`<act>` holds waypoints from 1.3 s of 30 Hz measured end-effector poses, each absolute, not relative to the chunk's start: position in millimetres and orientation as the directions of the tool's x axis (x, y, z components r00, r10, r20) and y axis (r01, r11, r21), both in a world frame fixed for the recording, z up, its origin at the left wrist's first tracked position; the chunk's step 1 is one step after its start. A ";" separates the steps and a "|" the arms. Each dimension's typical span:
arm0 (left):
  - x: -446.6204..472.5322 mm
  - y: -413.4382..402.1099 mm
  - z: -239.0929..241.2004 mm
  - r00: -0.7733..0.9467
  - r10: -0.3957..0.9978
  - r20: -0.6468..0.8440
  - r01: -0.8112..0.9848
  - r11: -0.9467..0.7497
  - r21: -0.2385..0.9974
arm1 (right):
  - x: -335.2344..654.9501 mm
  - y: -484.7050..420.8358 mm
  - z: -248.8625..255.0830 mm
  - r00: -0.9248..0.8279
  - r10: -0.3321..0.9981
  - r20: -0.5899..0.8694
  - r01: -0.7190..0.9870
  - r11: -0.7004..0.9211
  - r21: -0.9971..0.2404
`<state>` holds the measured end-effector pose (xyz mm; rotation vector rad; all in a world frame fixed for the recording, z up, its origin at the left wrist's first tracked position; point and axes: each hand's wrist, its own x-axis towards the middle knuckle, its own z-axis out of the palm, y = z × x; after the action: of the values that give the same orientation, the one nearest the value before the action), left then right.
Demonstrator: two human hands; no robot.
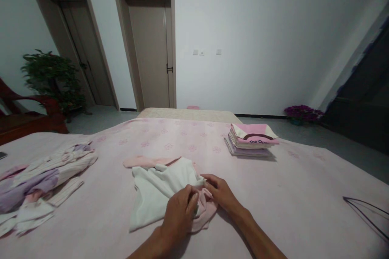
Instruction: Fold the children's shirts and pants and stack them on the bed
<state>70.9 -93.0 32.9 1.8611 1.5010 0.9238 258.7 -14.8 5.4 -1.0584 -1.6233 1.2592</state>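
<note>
Here at lower centre, my left grip (pixel 180 206) is curled closed, thumb against fingers, on a bunched pink part of the white-and-pink garment (pixel 161 188)! My right grip (pixel 224 194) sits just beside it, fingers slightly bent and touching the garment's right edge; whether it pinches the fabric, I can't tell. The garment lies rumpled on the pink flowered cloth (pixel 285 194), white part spread leftward. Over at lower left, a loose heap of clothes (pixel 45 186); right of centre, a neat folded stack (pixel 251 143), pink on top. Farther back, a leafy plant (pixel 53 79) at left, purple flowers (pixel 304 112) at right, and a closed door (pixel 148 52) at upper left.
</note>
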 end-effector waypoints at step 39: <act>-65.2 -42.6 176.5 0.033 0.983 0.183 0.018 -0.184 0.983 | 264.5 18.7 107.4 -0.231 0.940 0.249 -0.168 0.214 -0.962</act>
<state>-65.2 -42.6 176.5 1.3739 1.1081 1.3098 264.5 18.7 107.4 -0.8003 -1.3843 1.2704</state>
